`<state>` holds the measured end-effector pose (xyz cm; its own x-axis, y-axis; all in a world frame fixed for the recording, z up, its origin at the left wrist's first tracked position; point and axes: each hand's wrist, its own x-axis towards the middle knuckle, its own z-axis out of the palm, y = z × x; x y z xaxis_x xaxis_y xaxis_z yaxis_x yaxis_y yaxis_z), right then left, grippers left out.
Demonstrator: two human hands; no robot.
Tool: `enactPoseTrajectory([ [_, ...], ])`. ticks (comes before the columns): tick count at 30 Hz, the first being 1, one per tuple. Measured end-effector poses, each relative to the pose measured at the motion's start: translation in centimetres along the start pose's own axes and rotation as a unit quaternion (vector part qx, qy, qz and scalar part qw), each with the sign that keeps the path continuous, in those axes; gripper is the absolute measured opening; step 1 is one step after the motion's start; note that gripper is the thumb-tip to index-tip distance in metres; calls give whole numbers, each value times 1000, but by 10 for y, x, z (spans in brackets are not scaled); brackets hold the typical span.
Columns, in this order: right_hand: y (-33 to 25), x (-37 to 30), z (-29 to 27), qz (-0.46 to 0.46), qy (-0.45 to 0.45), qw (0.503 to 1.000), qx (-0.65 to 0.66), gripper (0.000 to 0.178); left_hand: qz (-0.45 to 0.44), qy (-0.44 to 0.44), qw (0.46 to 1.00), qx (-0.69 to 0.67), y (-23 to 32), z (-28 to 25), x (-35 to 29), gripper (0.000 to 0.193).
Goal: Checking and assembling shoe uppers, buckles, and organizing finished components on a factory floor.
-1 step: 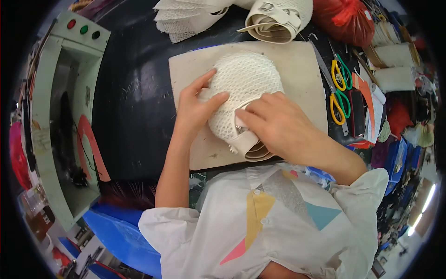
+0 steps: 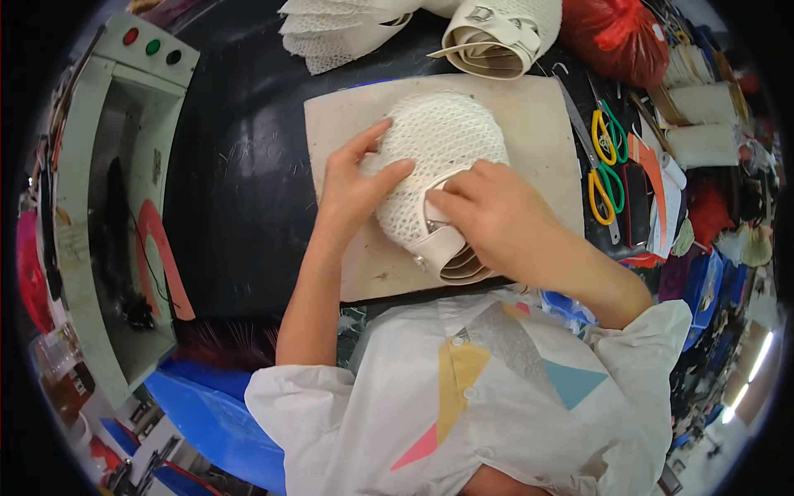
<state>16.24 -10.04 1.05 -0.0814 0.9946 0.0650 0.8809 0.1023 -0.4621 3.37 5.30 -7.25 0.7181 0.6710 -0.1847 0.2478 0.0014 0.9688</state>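
Observation:
In front of me a rolled bundle of white mesh shoe uppers (image 2: 438, 124), nested with cream trim, lies on a beige board (image 2: 538, 124). Its layered cream edges face me, and a small metal buckle shows low on its near left side. My left hand (image 2: 356, 178) is curved around the bundle's left side, thumb pressed on the mesh and index finger toward the far edge; its other fingers are partly hidden. My right hand (image 2: 504, 219) pinches cream trim at the near opening, its fingers bent over the edge. What lies under those fingertips is mostly hidden.
Similar mesh bundles (image 2: 496, 41) stand at the far edge, beside a red plastic bag (image 2: 616, 41). Yellow-handled and green-handled scissors (image 2: 602, 198) lie to the right. A pale green metal box (image 2: 74, 223) with round buttons borders the black table (image 2: 240, 190) on the left.
The whole view has shifted slightly. Both hands keep nearly the same places on the bundle.

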Motion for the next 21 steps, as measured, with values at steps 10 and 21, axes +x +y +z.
enactPoseTrajectory([
  [10,28,-8,6,78,105,850,511,38,175,188,964,63,22,-10,-33,46],
  [21,-35,32,8,2,203,967,151,39,-7,89,958,-273,50,-14,-72,22],
])
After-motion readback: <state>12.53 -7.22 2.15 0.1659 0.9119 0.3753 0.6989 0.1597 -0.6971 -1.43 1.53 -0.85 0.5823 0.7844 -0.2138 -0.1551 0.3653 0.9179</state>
